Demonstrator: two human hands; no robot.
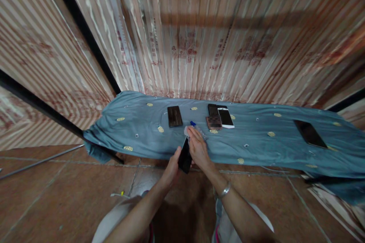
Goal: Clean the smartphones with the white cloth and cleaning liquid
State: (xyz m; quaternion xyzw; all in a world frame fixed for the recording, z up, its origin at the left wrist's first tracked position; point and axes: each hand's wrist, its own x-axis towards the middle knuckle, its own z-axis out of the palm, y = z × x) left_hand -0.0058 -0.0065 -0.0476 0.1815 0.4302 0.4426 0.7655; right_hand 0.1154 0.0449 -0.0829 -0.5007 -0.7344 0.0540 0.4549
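My left hand [172,165] is closed around a dark smartphone [185,159], holding it tilted over the near edge of the cloth-covered table. My right hand [198,147] reaches over the phone's upper end, its fingers pinched on a small whitish wipe [186,130]. The wipe is close to the phone's top edge; whether it touches the glass I cannot tell. Just behind the right fingers lies a clear bottle [202,132] with a blue top, partly hidden by the hand.
On the blue patterned cloth [142,129] lie a dark phone [175,116] at left, a white-framed phone [226,117] beside another black phone [212,109], a brownish item [213,122] blurred by pixels, and a black phone [310,133] at right. Black poles [85,34] stand at left before striped curtains.
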